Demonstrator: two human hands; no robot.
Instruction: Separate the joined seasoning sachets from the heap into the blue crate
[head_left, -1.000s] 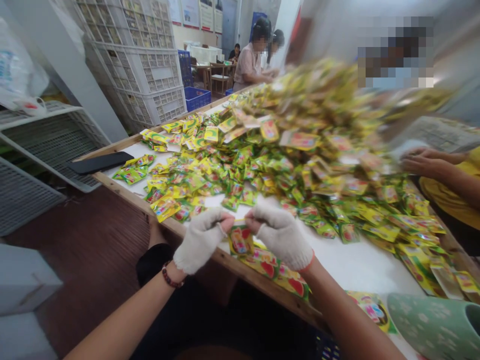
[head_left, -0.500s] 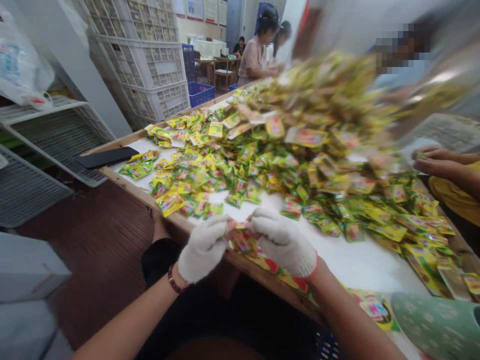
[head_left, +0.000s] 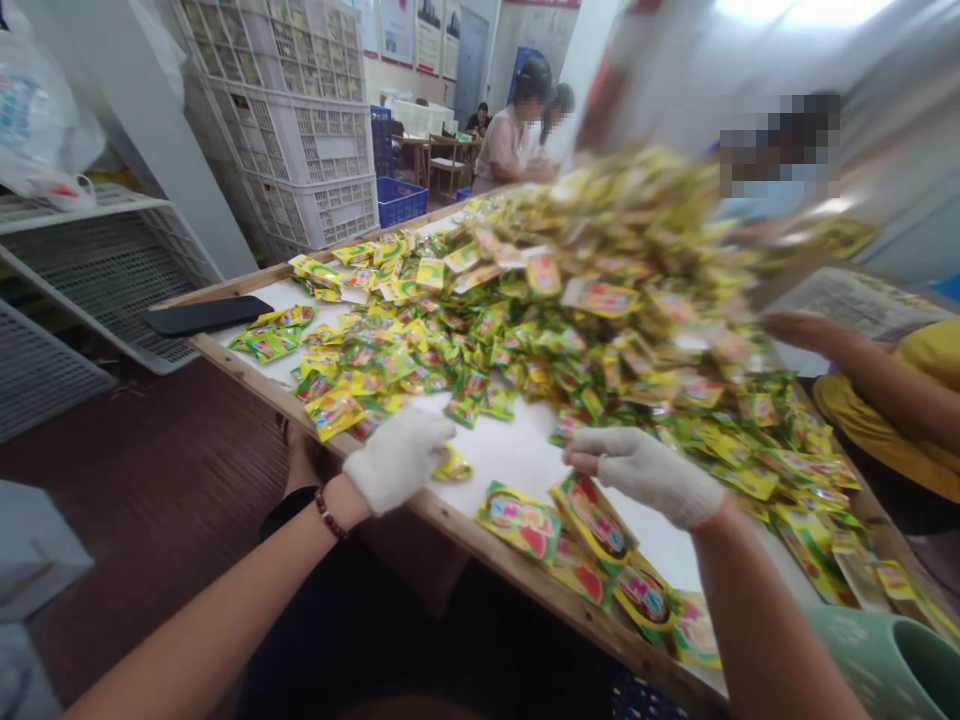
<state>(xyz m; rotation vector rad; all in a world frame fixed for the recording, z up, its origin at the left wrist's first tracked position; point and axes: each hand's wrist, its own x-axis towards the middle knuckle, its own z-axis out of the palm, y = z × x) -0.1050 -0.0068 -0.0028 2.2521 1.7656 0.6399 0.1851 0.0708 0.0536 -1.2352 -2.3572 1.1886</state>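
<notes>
A big heap of small yellow-green sachets point(head_left: 600, 300) covers a white table point(head_left: 510, 455). My left hand point(head_left: 397, 458), in a white fingerless glove, is closed on one small sachet point(head_left: 452, 466) near the table's front edge. My right hand point(head_left: 645, 472), gloved the same way, hovers over the table with its fingers reaching toward the heap, and I see nothing in it. A row of larger sachets point(head_left: 592, 525) lies along the front edge below my right hand.
A black phone point(head_left: 206, 314) lies at the table's left corner. White crates point(head_left: 292, 120) are stacked at the back left, grey racks point(head_left: 97, 270) at the left. Another person's arm point(head_left: 847, 355) reaches in from the right. A green slipper point(head_left: 892, 660) shows at bottom right. People sit farther back.
My hands were pinched together on one sachet at the table edge. They have parted: the left keeps a sachet, the right has moved right toward the heap.
</notes>
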